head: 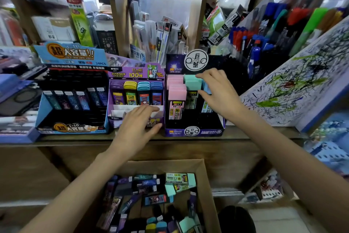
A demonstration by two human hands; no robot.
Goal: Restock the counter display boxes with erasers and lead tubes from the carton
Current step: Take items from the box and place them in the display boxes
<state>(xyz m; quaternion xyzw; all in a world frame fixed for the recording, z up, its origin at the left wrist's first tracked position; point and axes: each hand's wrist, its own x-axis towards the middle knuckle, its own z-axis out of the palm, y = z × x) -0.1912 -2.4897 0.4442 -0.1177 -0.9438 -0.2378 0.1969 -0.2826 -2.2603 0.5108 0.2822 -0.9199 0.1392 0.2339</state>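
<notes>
At centre right of the frame, inside the dark purple cardboard display box [194,131], the right hand [219,95] grips the cap of an upright mint-green lead tube [192,84], forefinger on its top edge and thumb against its side. Just left of that tube, in the same box, stand upright pink-capped lead tubes [176,92] in stepped rows. The left hand [137,125] lies at frame centre with fingers extended and relaxed over the front lip of the neighbouring light purple cardboard display box [132,76]; it holds nothing. That box carries a back row of purple, yellow, teal and blue capped tubes. Further left stands a blue and black cardboard display box [73,128] with a row of dark tubes. All three boxes sit side by side on the brown wooden counter [255,131]. At bottom centre, below the counter edge, the open brown cardboard carton [206,180] holds a loose jumble of tubes and packets. At right, a white scribbled test pad [294,85] leans tilted.
</notes>
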